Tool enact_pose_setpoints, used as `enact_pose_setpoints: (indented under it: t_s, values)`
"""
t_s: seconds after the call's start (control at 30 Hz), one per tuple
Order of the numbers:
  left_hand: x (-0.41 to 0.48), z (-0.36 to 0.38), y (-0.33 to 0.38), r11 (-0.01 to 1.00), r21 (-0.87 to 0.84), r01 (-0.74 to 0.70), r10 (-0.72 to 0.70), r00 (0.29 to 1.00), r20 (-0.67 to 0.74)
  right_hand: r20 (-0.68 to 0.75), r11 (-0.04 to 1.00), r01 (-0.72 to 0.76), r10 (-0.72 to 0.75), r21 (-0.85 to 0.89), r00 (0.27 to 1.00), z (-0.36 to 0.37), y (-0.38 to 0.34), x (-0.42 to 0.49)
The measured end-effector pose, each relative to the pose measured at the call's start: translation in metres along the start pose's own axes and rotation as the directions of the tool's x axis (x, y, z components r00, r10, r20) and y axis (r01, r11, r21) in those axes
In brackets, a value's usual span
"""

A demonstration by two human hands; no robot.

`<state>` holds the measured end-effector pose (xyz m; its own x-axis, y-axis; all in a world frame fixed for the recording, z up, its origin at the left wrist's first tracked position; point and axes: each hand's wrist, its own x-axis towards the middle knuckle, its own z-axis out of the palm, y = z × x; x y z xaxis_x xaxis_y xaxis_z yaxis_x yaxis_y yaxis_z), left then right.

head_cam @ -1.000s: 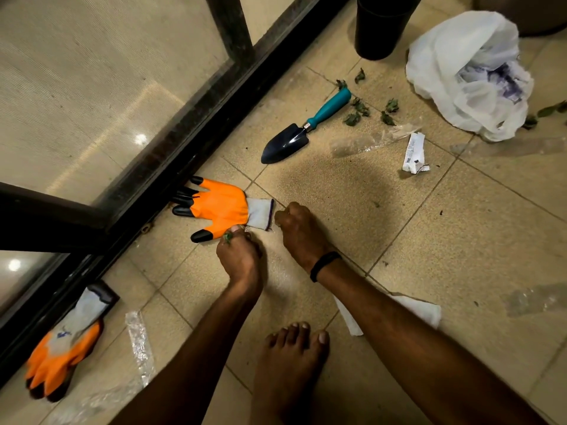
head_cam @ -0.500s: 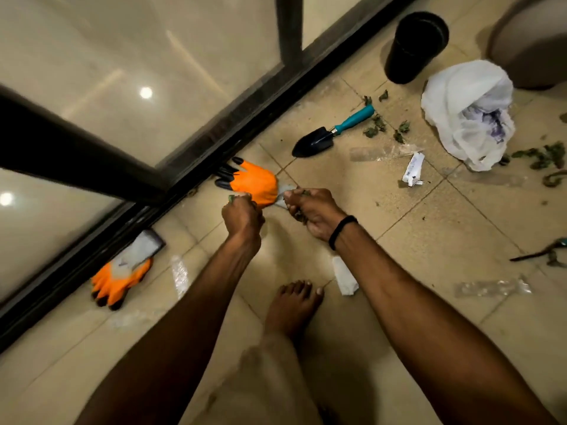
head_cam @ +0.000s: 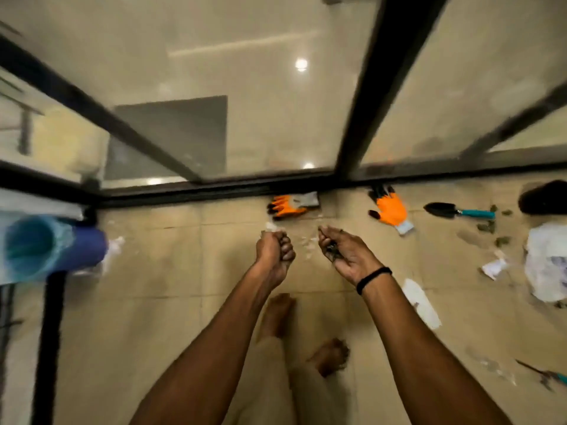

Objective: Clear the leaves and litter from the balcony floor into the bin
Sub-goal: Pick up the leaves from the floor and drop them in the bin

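Observation:
My left hand (head_cam: 274, 253) is a closed fist raised above the tiles, with a bit of pale litter (head_cam: 271, 227) poking from its top. My right hand (head_cam: 345, 254) is cupped palm-up beside it, holding dark leaf bits (head_cam: 333, 251). A blue bin (head_cam: 52, 245) with a clear liner stands at the far left. Green leaves (head_cam: 487, 227) lie scattered at the right by the trowel. White paper scraps (head_cam: 494, 266) and a white strip (head_cam: 422, 302) lie on the floor right of my arms.
Two orange gloves (head_cam: 287, 205) (head_cam: 391, 210) lie along the black window frame (head_cam: 276, 187). A teal-handled trowel (head_cam: 457, 211), a black pot (head_cam: 543, 200) and a white plastic bag (head_cam: 546, 262) sit right. Pruners (head_cam: 543, 374) lie lower right. My bare feet (head_cam: 277, 314) stand below.
I have risen and turned left, bringing the bin into sight. Both hands lifted off the floor by the orange glove, the left clenched, the right turned palm-up with leaf bits.

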<state>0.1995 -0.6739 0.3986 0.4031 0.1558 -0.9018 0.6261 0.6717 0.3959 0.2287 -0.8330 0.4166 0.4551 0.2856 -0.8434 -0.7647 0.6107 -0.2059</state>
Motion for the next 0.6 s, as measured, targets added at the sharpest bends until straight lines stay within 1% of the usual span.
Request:
enact_pose_setpoints:
  t_s: [0.07, 0.1, 0.13, 0.2, 0.23, 0.3, 0.4, 0.5, 0.6]
  values:
    - [-0.016, -0.033, 0.031, 0.999, -0.022, -0.045, 0.045, 0.999, 0.004, 0.023, 0.999, -0.002, 0.002, -0.034, 1.000, 0.034, 0.027, -0.001]
    - [-0.024, -0.060, 0.048, 0.995, -0.085, -0.054, 0.053, 0.999, -0.005, 0.034, 0.997, -0.022, 0.024, -0.068, 0.999, 0.060, 0.048, 0.001]
    - [-0.030, -0.072, 0.056, 0.992, -0.118, -0.052, 0.049, 0.998, -0.024, 0.045, 0.996, -0.025, 0.029, -0.082, 0.999, 0.072, 0.058, 0.001]
    - [-0.036, -0.127, 0.089, 0.985, -0.152, -0.079, 0.068, 0.995, -0.072, 0.086, 0.988, -0.063, 0.075, -0.140, 0.993, 0.119, 0.103, 0.008]
    - [-0.036, -0.160, 0.106, 0.973, -0.206, -0.108, 0.088, 0.990, -0.108, 0.103, 0.983, -0.084, 0.102, -0.164, 0.989, 0.145, 0.132, 0.012]
    - [-0.038, -0.212, 0.135, 0.947, -0.283, -0.151, 0.105, 0.980, -0.172, 0.095, 0.970, -0.120, 0.143, -0.213, 0.985, 0.185, 0.177, 0.020]
    - [-0.033, -0.311, 0.181, 0.911, -0.363, -0.196, 0.108, 0.963, -0.248, 0.067, 0.939, -0.170, 0.199, -0.299, 0.978, 0.252, 0.263, 0.041]
    - [-0.015, -0.403, 0.226, 0.895, -0.387, -0.221, 0.102, 0.947, -0.306, 0.039, 0.926, -0.216, 0.240, -0.309, 0.970, 0.308, 0.344, 0.072]
    - [0.006, -0.494, 0.268, 0.873, -0.408, -0.267, 0.095, 0.914, -0.394, -0.009, 0.906, -0.303, 0.314, -0.296, 0.949, 0.366, 0.426, 0.110]
